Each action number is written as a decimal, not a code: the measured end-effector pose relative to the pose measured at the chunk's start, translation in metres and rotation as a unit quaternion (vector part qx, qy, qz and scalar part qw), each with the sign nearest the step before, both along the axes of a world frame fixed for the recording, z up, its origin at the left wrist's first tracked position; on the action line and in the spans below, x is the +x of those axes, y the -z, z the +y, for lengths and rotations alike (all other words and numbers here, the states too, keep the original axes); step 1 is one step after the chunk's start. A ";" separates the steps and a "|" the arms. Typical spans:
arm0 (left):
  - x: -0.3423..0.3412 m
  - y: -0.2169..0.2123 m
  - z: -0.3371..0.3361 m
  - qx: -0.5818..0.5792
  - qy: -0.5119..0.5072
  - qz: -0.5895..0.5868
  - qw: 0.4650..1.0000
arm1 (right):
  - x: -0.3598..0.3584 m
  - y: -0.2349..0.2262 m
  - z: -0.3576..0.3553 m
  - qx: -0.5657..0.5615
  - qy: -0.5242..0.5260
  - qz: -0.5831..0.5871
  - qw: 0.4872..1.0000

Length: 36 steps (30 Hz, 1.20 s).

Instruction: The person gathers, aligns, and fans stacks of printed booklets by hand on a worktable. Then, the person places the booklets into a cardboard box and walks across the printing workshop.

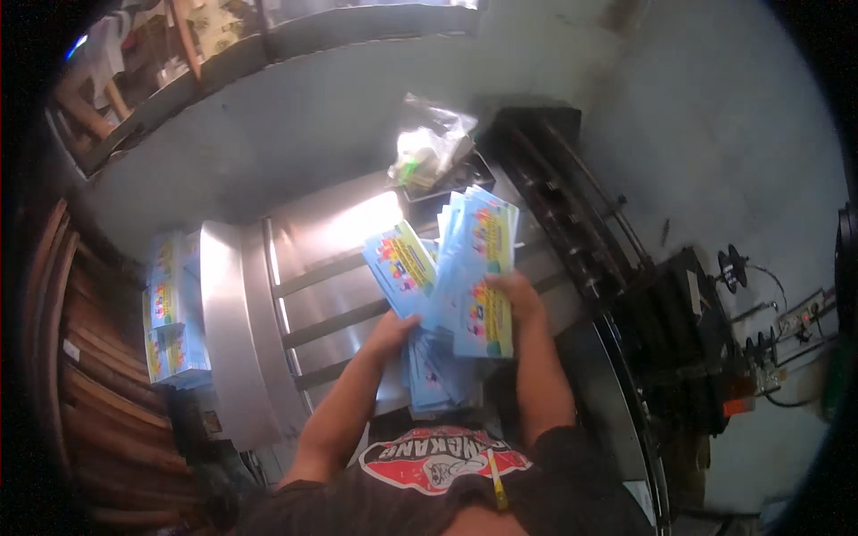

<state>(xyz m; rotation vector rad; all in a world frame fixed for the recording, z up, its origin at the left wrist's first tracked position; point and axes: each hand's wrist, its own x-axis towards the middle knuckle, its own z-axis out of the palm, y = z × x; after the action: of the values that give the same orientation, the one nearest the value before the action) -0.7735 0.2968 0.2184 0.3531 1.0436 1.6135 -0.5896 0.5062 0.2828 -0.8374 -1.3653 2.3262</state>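
Note:
Both my hands hold light-blue printed booklet covers over a shiny metal table [331,250]. My right hand [517,295] grips an upright stack of the blue covers [483,268], fanned a little at the top. My left hand [393,332] holds a smaller tilted bunch of covers [402,263] from below, touching the right-hand stack. More blue sheets [433,380] hang below the two hands.
A pile of the same blue covers [172,313] stands at the table's left end. A crumpled clear plastic bag [429,147] lies at the table's far side. A dark machine with rails [572,205] runs along the right. Wooden planks [85,357] lean at the left.

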 end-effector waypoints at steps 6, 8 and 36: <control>-0.013 -0.035 -0.044 -0.050 0.047 0.035 0.997 | 0.021 -0.021 -0.037 -0.041 -0.039 0.074 0.996; -0.015 -0.041 -0.045 -0.035 0.034 -0.080 0.996 | 0.000 -0.042 -0.059 0.014 -0.123 -0.013 0.992; 0.043 -0.182 -0.003 -0.142 0.324 0.711 0.607 | 0.041 0.007 0.037 0.186 0.026 0.035 0.982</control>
<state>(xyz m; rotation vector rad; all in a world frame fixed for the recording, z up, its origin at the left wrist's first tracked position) -0.7309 0.2934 0.4005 1.7311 1.9306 0.1749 -0.5484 0.5431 0.2763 -0.6597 -1.6536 1.9518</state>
